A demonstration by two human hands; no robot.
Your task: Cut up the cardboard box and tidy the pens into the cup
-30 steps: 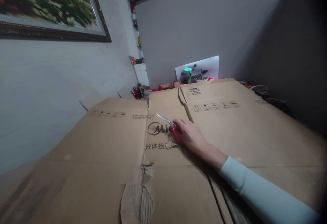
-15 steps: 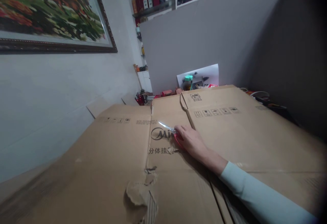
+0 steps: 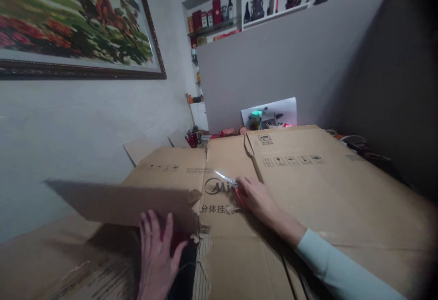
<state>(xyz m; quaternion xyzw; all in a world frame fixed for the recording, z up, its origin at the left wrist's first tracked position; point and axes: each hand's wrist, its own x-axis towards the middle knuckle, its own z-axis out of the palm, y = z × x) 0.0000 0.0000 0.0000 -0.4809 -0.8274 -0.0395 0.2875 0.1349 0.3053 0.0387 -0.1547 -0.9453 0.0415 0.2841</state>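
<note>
A large sheet of brown cardboard (image 3: 236, 256) with printed symbols and lettering spreads out in front of me. My right hand (image 3: 256, 198) rests on it, closed around the red handles of a pair of scissors (image 3: 226, 179), whose silver blades point up and to the left. My left hand (image 3: 157, 250), fingers spread, is against a raised cardboard flap (image 3: 133, 202) on the left. Along that flap runs a torn edge (image 3: 202, 256) with corrugation showing. A dark gap with something red lies behind my left fingers.
On the left wall hangs a framed horse painting (image 3: 112, 21). A grey panel (image 3: 273, 67) leans behind the cardboard, below shelves holding bottles and vases (image 3: 258, 4). A teal-lidded jar (image 3: 255, 119) and assorted items stand past the far edge. More cardboard (image 3: 92, 268) lies lower left.
My left hand has come into view at the lower left. The left cardboard section has folded up along the tear, uncovering a dark gap. My right hand stays put with the scissors.
</note>
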